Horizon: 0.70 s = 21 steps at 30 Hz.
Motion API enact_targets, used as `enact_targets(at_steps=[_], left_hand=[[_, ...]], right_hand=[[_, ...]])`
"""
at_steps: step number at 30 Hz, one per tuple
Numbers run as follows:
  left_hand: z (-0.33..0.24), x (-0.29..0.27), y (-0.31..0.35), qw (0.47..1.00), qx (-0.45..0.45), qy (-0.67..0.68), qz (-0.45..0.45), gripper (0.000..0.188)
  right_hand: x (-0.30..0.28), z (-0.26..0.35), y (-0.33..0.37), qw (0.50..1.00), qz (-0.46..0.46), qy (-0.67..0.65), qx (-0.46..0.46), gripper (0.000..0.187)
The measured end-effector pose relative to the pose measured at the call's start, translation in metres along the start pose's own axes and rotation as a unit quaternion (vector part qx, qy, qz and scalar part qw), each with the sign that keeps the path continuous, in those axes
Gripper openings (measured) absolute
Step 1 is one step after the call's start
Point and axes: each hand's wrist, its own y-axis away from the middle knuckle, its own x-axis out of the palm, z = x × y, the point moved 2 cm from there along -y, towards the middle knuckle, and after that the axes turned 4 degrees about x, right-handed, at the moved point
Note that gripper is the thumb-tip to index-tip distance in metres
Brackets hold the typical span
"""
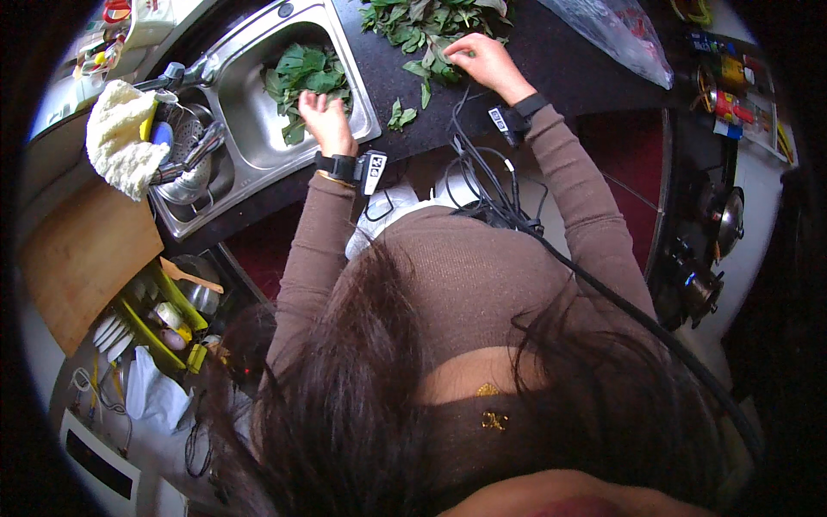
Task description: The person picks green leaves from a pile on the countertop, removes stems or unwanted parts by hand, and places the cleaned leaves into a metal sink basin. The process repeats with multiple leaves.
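Dark green leaves lie in a heap inside the right basin of the steel sink. Over the near side of that heap is my left hand, its fingers loosely curled and apart, with nothing seen in them. On the dark counter, a larger pile of leafy greens spreads to the right of the sink. My right hand is at this pile's near right edge, thumb and fingertips pinched together. Whatever sits between those fingertips is too small to tell. A loose sprig rests on the counter near the sink.
A colander and a cream cloth stand at the sink's left side, beside the faucet. A clear plastic bag lies at the counter's right. Black cables hang between my arms. A wooden board is at left.
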Motion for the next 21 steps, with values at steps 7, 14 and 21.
enact_targets(at_steps=[7, 14, 21], left_hand=[[-0.002, 0.061, 0.034, 0.977, -0.044, 0.013, 0.207, 0.048], [-0.031, 0.110, 0.041, 0.956, -0.026, 0.049, 0.287, 0.059], [-0.028, 0.111, 0.033, 0.953, -0.055, 0.056, 0.292, 0.034]], right_hand=[[0.014, 0.011, -0.009, 0.997, -0.035, 0.061, -0.009, 0.022], [-0.008, 0.039, 0.003, 0.945, 0.011, -0.310, 0.100, 0.024], [-0.004, 0.043, 0.009, 0.906, -0.016, -0.405, 0.125, 0.021]])
